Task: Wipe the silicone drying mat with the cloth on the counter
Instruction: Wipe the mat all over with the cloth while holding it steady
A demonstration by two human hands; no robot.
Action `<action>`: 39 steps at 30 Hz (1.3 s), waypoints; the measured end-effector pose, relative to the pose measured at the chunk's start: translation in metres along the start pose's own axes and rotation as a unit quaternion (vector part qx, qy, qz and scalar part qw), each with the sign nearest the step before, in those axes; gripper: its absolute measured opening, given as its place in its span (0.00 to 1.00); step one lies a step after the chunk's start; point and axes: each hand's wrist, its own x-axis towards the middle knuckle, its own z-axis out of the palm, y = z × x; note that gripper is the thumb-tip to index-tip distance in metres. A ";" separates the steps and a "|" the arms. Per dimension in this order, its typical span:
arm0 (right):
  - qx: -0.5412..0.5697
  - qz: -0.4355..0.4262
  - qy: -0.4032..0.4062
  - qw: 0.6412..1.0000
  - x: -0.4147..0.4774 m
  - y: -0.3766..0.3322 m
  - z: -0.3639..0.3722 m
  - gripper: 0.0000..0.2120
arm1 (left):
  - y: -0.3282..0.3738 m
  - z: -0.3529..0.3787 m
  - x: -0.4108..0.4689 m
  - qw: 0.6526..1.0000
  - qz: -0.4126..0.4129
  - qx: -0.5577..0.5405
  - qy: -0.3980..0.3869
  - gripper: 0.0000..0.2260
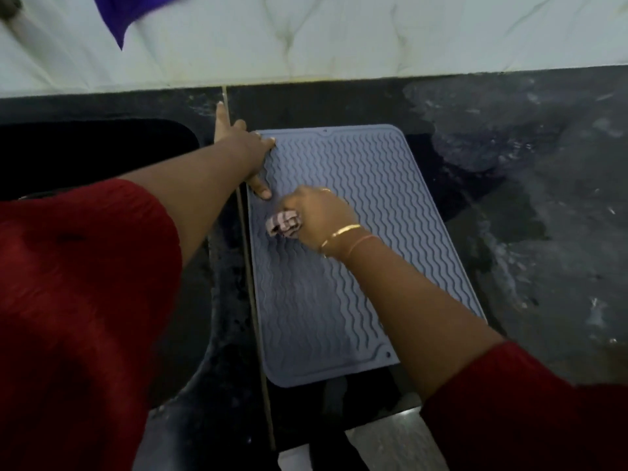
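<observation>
While your left hand (248, 148) lies flat on the mat (373, 198), your right hand (323, 215) grips the balled-up cloth (282, 226) on it.

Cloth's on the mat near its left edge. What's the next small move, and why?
Probably sweep the right hand with its bunched striped cloth rightward across the grey-blue ridged silicone mat: the cloth sits by the left edge, and the left hand presses the far left corner, pinning it.
</observation>
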 end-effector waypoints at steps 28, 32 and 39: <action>0.067 0.128 0.006 0.989 -0.145 -0.050 0.038 0.19 | -0.019 0.019 0.004 0.986 0.091 -0.127 0.063 0.53; 0.114 0.127 -0.020 0.985 -0.165 -0.049 0.026 0.20 | -0.020 0.023 0.006 0.984 0.091 -0.138 0.066 0.53; 0.042 0.150 0.058 0.986 -0.065 -0.031 0.009 0.16 | -0.018 0.025 0.008 0.984 0.087 -0.146 0.055 0.54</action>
